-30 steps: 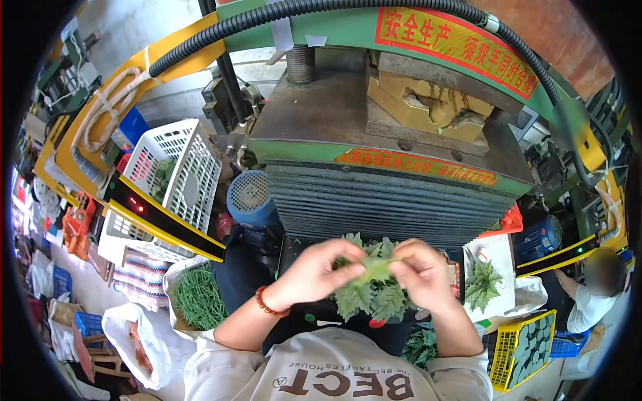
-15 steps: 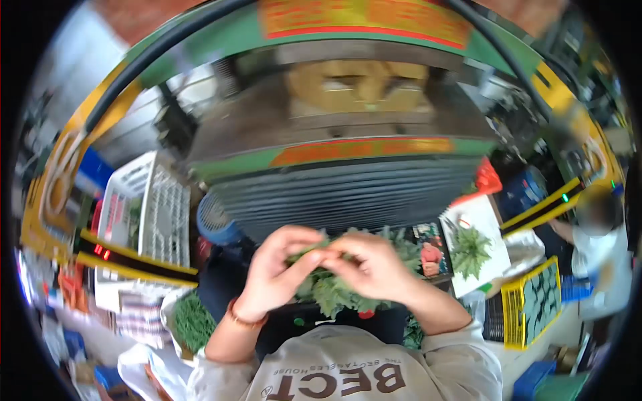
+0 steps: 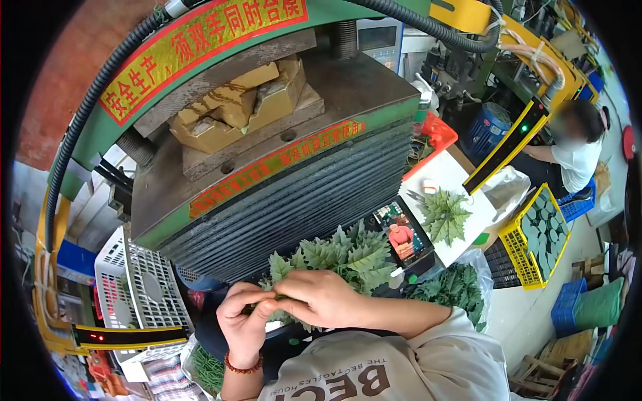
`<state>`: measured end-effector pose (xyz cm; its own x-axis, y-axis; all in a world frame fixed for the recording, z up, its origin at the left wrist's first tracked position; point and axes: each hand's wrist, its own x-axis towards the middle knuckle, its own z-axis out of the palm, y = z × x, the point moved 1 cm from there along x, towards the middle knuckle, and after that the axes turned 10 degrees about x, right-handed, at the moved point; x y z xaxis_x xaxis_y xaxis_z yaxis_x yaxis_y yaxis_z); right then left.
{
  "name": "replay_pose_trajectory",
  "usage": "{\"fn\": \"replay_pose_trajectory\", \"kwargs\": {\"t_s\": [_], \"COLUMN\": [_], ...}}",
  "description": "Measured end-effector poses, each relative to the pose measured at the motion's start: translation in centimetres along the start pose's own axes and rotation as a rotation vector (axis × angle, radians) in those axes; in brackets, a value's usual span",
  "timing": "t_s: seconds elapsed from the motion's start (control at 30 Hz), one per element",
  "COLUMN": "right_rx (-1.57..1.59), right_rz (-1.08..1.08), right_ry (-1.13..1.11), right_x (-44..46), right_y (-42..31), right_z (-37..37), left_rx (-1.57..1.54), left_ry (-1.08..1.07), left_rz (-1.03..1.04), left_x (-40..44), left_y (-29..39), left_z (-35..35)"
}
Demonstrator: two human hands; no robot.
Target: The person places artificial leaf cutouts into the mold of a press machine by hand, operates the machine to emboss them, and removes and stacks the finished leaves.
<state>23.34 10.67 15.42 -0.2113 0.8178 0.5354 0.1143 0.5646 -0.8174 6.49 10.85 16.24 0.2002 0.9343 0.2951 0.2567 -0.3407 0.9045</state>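
Note:
My left hand (image 3: 244,322), with a red bead bracelet at the wrist, has its thumb and fingers pinched together in front of my chest. Fingertip to fingertip with it is my right hand (image 3: 319,297), its fingers closed as well. A little green shows between the fingers, but what they hold is mostly hidden. Just beyond the hands lies a heap of jagged green leaves (image 3: 344,257), partly covered by the right hand. To its right, a phone (image 3: 402,235) with a lit screen leans near the leaves.
A press (image 3: 281,194) with a gold-coloured mould (image 3: 244,100) towers ahead. White board (image 3: 478,210) bears a leaf cluster (image 3: 445,217). A bag of leaves (image 3: 455,291) and yellow crate (image 3: 515,235) are right; a white basket (image 3: 144,277) is left. Another person (image 3: 575,157) sits far right.
The view has turned to the right and sharpened, so the press now appears tilted and further left. Both hands remain pinched together, now lower and further left in view.

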Motion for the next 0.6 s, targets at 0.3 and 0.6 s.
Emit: {"fn": "replay_pose_trajectory", "kwargs": {"t_s": [0.3, 0.6], "right_rx": [0.329, 0.314], "right_rz": [0.096, 0.181], "right_ry": [-0.065, -0.078], "right_x": [-0.2, -0.1], "right_y": [-0.3, -1.2], "right_z": [-1.6, -0.4], "left_rx": [-0.383, -0.123], "left_ry": [0.237, -0.008], "left_rz": [-0.323, -0.182], "left_x": [1.1, -1.4], "left_y": [0.4, 0.7], "left_z": [-1.9, -2.2]}}
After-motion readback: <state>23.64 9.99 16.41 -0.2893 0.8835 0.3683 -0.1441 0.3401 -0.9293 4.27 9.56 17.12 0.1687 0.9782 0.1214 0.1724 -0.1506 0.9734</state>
